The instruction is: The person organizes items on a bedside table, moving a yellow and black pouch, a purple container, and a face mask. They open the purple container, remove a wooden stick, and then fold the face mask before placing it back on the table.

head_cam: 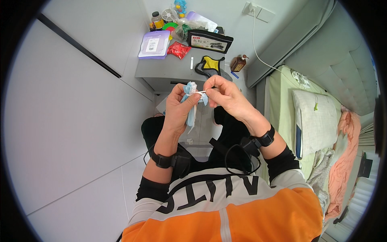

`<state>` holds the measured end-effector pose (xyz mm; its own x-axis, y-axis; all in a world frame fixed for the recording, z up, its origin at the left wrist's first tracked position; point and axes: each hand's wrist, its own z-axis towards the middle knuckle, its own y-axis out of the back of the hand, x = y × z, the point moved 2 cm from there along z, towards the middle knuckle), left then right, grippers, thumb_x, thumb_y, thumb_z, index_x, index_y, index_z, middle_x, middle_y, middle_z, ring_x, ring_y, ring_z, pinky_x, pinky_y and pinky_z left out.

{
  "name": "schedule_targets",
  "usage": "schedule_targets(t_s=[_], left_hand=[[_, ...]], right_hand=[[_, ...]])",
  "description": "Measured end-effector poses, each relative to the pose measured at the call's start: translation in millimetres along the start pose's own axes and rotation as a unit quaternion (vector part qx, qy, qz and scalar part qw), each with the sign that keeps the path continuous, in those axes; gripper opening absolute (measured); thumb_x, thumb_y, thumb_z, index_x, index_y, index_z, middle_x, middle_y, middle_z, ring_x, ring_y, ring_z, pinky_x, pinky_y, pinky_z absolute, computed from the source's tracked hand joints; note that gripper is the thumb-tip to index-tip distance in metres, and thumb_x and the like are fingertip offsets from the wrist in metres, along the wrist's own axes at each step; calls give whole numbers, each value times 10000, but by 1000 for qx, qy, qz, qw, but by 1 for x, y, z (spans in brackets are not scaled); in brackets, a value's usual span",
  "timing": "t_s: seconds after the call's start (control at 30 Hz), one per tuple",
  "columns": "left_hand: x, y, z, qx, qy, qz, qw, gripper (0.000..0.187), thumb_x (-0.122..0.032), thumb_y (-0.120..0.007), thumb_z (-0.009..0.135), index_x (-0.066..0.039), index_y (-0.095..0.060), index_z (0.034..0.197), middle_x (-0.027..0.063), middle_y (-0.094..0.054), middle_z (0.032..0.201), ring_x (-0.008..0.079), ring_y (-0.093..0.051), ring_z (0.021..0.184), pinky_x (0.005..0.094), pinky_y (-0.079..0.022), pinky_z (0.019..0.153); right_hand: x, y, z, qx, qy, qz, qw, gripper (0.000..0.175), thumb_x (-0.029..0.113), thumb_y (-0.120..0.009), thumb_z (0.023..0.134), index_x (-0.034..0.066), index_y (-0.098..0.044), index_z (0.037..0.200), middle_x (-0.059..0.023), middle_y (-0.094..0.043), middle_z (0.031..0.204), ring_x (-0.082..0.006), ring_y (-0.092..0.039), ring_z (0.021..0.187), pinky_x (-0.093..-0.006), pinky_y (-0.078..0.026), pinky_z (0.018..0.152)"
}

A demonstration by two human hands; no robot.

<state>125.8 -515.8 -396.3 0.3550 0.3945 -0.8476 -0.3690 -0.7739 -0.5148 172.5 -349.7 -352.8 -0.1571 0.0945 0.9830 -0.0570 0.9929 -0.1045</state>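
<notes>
My left hand [177, 110] pinches a bunched light blue and white soft piece [190, 118], which looks like a folded disposable face mask. Its upper end is gathered into a ruffled tuft [190, 87], and a blue tail hangs below the fingers. With thumb and forefinger, my right hand [227, 97] holds the end of a thin white cord [201, 91] drawn out sideways from the bunch. A second blue flap [203, 99] shows between the two hands. Both hands are held above my lap, and each wrist wears a black strap with a small box.
Ahead stands a grey nightstand [157, 68] bearing a purple pouch [154, 44], a red packet [179, 50], a black-edged package [210, 41] and a yellow-and-black cloth item [211, 64]. A brown pump bottle [238, 63] is beside it. A bed with a pillow [316, 122] lies right; cabinet panels [75, 121] rise left.
</notes>
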Motion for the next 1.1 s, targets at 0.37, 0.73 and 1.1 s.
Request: schedule_targets(t_s=[0.37,0.73,1.1], left_hand=[[-1,-1,-1,2,80,-113,990,292,-78,-768,843,-75,-578,1065,6,-628,837,74,-574,645,211,-464,571],[10,-9,-1,-78,11,-78,994,229,-74,-752,857,-79,-575,1001,-14,-626,871,50,-566,728,201,-446,653],[12,-7,-3,-110,-27,-12,994,206,-69,-729,873,-68,-557,987,-10,-617,911,44,-560,805,206,-438,718]], right_hand=[[6,-3,-3,-66,279,-370,884,100,20,-633,849,37,-563,918,-47,-558,857,-159,-551,684,-269,-463,617],[-9,-10,-5,-98,95,-151,979,69,45,-632,880,34,-596,937,-21,-599,822,-106,-543,690,-259,-459,610],[-11,-14,-3,-165,236,-391,874,129,4,-689,808,44,-594,884,-42,-569,809,-166,-584,641,-285,-481,562]])
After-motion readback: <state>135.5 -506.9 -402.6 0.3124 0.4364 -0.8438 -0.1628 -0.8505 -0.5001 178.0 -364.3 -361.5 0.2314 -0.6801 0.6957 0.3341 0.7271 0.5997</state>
